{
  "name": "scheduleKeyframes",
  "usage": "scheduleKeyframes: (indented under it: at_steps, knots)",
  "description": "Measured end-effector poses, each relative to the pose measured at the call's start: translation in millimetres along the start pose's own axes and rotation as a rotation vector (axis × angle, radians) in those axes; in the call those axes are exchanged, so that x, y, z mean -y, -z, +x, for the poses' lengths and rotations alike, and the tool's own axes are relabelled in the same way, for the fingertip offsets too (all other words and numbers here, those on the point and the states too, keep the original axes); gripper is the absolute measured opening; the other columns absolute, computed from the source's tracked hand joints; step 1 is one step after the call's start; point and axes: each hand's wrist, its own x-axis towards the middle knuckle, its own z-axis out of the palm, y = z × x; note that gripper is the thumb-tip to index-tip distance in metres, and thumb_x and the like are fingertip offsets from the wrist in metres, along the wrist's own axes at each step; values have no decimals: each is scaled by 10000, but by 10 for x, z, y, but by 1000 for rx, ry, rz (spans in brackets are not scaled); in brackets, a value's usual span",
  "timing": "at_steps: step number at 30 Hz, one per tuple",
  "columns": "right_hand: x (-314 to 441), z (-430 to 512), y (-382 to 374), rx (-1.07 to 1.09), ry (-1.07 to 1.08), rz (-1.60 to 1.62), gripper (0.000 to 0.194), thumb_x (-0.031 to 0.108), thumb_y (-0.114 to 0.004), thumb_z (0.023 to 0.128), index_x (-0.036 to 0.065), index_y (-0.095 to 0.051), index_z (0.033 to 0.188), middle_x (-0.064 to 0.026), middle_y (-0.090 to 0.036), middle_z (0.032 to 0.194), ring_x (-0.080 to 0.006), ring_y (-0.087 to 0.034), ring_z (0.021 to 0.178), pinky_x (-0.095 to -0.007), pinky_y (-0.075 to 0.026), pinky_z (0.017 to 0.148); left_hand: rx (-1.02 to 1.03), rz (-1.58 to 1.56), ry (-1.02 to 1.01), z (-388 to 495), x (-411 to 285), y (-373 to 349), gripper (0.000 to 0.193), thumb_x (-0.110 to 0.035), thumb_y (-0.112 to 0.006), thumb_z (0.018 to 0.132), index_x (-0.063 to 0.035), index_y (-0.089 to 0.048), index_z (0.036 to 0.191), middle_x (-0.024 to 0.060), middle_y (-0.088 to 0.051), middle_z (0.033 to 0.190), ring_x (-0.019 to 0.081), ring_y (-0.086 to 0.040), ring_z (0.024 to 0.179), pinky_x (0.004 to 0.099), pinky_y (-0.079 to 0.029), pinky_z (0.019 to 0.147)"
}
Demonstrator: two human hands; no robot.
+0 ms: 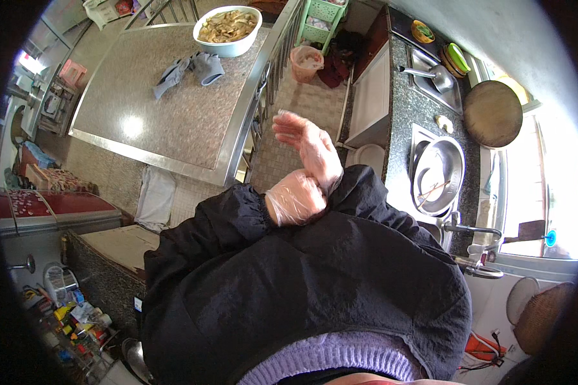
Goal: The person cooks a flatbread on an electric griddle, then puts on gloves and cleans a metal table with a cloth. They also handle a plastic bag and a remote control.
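Note:
Thin clear plastic gloves cover both hands, in front of the dark jacket. My left hand [296, 198] is closed at my right wrist, apparently on the cuff of the plastic glove [334, 178]. Stretched out above it, my right hand [313, 147] is empty, its fingers pointing to the upper left and slightly blurred. Beyond the hands, a pair of grey gloves [207, 69] lies on the stone-topped table [173, 130], close to a white basin [226, 48] of sliced food in liquid.
On the right runs a granite counter [400, 110] with a metal bowl [438, 175] in the sink, a ladle [440, 79], a round wooden board [492, 114] and a faucet [477, 231]. A pink bucket [307, 65] stands on the floor. A cluttered rack [77, 317] is at lower left.

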Motion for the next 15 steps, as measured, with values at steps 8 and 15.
scheduleKeyframes:
  at_steps: [8,15]
  knots:
    - [-123,67,-383,18,-6,436,1014,848,-321,860,166,-176,1596,-140,-200,1633,-269,-188,1500,-430,-116,1225,12,23,58,-264,-102,134,110,-224,-629,676,-126,-602,634,21,-582,635,206,-620,669,356,-492,624]
    - [-42,148,-686,48,-198,1156,1047,759,-507,855,-17,-279,1520,-229,-292,1580,-344,-288,1469,-475,-231,1218,3,-14,38,-494,-181,280,102,-252,-589,797,-159,-593,757,-17,-559,734,167,-587,767,327,-447,711]
